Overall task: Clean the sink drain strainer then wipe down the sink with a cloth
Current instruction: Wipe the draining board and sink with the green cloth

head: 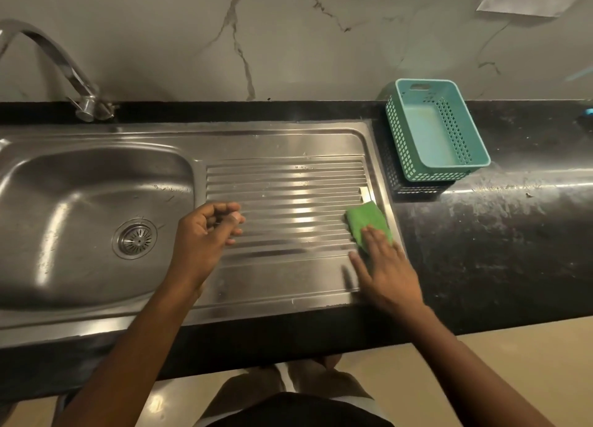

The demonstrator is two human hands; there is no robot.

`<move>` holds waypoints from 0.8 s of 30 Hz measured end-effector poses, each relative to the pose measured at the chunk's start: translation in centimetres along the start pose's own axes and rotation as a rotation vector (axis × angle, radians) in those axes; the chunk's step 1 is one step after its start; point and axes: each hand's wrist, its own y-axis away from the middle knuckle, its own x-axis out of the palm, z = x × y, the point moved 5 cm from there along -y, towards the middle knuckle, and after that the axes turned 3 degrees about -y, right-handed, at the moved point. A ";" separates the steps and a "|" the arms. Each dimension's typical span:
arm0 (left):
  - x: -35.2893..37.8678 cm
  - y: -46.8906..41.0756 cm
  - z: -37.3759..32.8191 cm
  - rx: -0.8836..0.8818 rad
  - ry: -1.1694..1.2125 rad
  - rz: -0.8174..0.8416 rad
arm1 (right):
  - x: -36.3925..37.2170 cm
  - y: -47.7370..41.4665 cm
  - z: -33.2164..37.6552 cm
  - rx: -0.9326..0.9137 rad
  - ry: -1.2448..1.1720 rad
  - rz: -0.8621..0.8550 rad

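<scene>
On the ribbed drainboard (pixel 285 182) of the steel sink (pixel 96 157), near its right edge: a green cloth (pixel 365 218), folded small, lying flat on the ridges. Right hand (pixel 390 272) laid palm-down over the cloth's near end, fingers (pixel 373 238) spread and straight, pressing on it rather than gripping; far half of the cloth left showing beyond the fingertips. Thumb stretched out leftward onto bare metal, off the cloth.

Left hand (pixel 205 234) hovering over the left part of the drainboard, well apart from the cloth, loosely curled, fingertips drawn in toward the thumb, nothing visibly held.

Drain strainer (pixel 137 238) seated in the basin floor, left of the left hand, not touched by either hand. Curved faucet (pixel 54 60) at the upper left, behind the basin.

To the right, on the dark countertop (pixel 497 234), a teal perforated basket (pixel 436 134), just beside the sink's rim. Marble-veined wall (pixel 256 35) behind.
</scene>
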 end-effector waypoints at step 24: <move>-2.6 0.6 -0.3 -0.009 0.040 -0.073 | 6.0 1.2 15.9 -0.335 -0.020 0.100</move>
